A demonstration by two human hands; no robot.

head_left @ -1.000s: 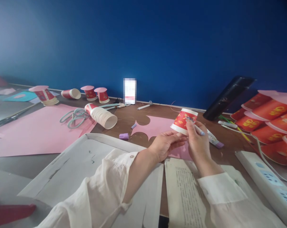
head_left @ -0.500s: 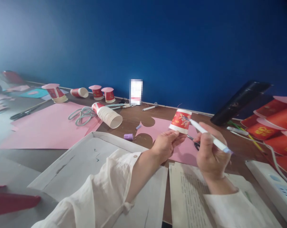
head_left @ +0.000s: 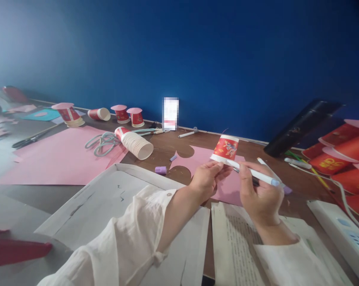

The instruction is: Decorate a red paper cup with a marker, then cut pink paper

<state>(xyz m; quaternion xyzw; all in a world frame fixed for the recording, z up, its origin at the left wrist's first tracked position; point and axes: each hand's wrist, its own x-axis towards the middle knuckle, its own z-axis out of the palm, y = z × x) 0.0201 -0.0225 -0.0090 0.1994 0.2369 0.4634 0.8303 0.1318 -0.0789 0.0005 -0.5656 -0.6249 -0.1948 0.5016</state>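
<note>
My left hand (head_left: 207,178) pinches a red paper cup (head_left: 226,147) by its cream rim. The cup is upside down, with a coloured print on its side. My right hand (head_left: 261,194) is closed around a white marker (head_left: 258,174), its tip close to the cup's lower rim; whether it touches I cannot tell. Beneath both hands lies a pink paper sheet (head_left: 198,157) with round cutouts. Dark-handled scissors (head_left: 256,180) are partly hidden behind the right fingers. A second white pen (head_left: 270,171) lies just beyond that hand.
A nested cup stack (head_left: 136,145) lies beside a grey cord (head_left: 100,143). Further left are red cups with pink discs (head_left: 121,115) and a large pink sheet (head_left: 57,159). To the right stand a black cylinder (head_left: 301,129), red cups (head_left: 328,163) and a power strip (head_left: 340,230).
The marker in my right hand has moved down from the cup's printed side to near its lower rim. My left hand still holds the cup in nearly the same place.
</note>
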